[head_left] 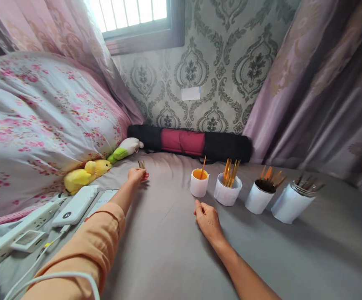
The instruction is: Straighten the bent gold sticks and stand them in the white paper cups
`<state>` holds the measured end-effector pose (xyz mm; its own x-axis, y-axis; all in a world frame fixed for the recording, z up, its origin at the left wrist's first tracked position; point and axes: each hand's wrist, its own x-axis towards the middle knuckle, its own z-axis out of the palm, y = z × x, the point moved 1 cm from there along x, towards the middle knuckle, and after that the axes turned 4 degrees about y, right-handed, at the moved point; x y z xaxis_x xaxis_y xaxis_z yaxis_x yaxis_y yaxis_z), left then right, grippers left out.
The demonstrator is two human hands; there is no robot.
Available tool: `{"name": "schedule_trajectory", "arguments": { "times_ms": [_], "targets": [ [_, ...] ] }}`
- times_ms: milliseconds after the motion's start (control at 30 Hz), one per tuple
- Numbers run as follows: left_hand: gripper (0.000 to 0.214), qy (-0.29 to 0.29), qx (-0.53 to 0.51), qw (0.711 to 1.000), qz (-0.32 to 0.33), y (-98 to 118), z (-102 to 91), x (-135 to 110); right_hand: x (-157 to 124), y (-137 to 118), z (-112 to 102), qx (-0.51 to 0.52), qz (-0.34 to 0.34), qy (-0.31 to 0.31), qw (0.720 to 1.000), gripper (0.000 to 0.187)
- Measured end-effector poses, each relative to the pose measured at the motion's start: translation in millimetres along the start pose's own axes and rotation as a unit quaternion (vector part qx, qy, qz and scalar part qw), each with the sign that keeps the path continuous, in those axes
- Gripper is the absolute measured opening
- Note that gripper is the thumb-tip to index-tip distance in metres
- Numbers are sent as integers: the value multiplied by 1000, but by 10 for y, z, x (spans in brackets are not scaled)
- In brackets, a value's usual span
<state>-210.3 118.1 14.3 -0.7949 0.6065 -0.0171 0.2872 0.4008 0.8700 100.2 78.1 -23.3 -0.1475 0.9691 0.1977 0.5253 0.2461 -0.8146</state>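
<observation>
My left hand [138, 175] is closed on a small bundle of thin sticks [141, 164], whose tips poke up past the fingers. My right hand [208, 220] is curled up near the bed surface, with nothing showing in its fingers. Just beyond it is a small white-wrapped cup [198, 186], orange inside, with one orange stick [203, 166]. Rightward follow a wider white cup [227, 195] with several golden sticks [230, 173], a white-wrapped can [258, 201] with orange and brown sticks [270, 176], and a white-wrapped tin [293, 205] with dark sticks [308, 183].
A grey sheet [165, 241] lies beneath everything. Along the wall rests a black and red roll bag [182, 141]. At left are plush toys [87, 174], a power bank [74, 207], a phone [104, 198], a power strip [18, 233] and a white cable [58, 275] crossing my left sleeve.
</observation>
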Motion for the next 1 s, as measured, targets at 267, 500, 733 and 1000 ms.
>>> {"name": "schedule_trajectory", "arguments": {
  "times_ms": [267,500,733,1000],
  "targets": [
    [4,-69,-282,951,-108,-51,33,-177,-3,-2,2,0,-10,-1,1000,48],
    [11,-120,-376,909,-132,-127,24,-325,-8,-14,-8,-11,-12,-5,1000,48],
    [11,-150,-423,886,-113,-220,75,-588,3,1,-3,-13,-7,-10,1000,48],
    [9,-185,-442,872,-98,-194,161,-949,1,18,10,-11,-12,-8,1000,48]
  ]
}}
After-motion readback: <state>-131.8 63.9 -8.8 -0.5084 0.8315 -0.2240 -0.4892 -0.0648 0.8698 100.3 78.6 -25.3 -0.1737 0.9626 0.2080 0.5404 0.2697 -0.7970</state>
